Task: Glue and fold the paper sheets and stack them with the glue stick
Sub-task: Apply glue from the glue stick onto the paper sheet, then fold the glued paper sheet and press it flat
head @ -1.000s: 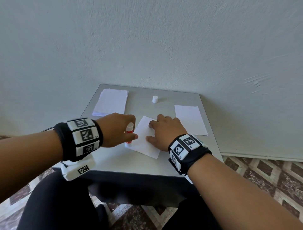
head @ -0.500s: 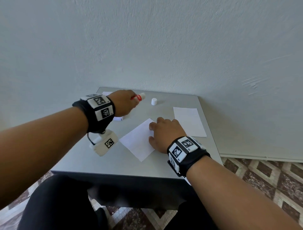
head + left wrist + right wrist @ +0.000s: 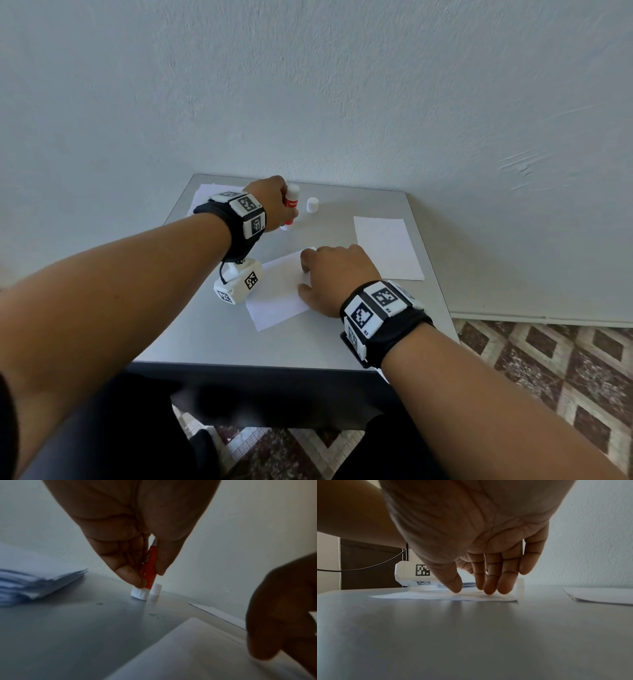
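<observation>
The left hand (image 3: 272,202) grips the red glue stick (image 3: 149,568) upright between thumb and fingers, its white base touching the grey table (image 3: 212,342) at the far side, just beside the loose white cap (image 3: 312,205). The right hand (image 3: 334,277) lies with relaxed, nearly straight fingers, and its fingertips (image 3: 488,590) press the working sheet (image 3: 274,301) flat near the middle of the table. A finished folded sheet (image 3: 387,248) rests to the right, and the stack of fresh paper (image 3: 34,582) sits at the far left. The stick appears uncapped, so if it is left standing like this the glue may dry, and a careless release could tip it against the cap and send either one rolling. The sheet under the right hand likely carries wet glue; if the fingertips shift, the paper may skew, smear, or stick to the table, which would spoil a clean fold. The dangling wrist camera (image 3: 238,282) hangs close to the sheet's edge and could drag it.
</observation>
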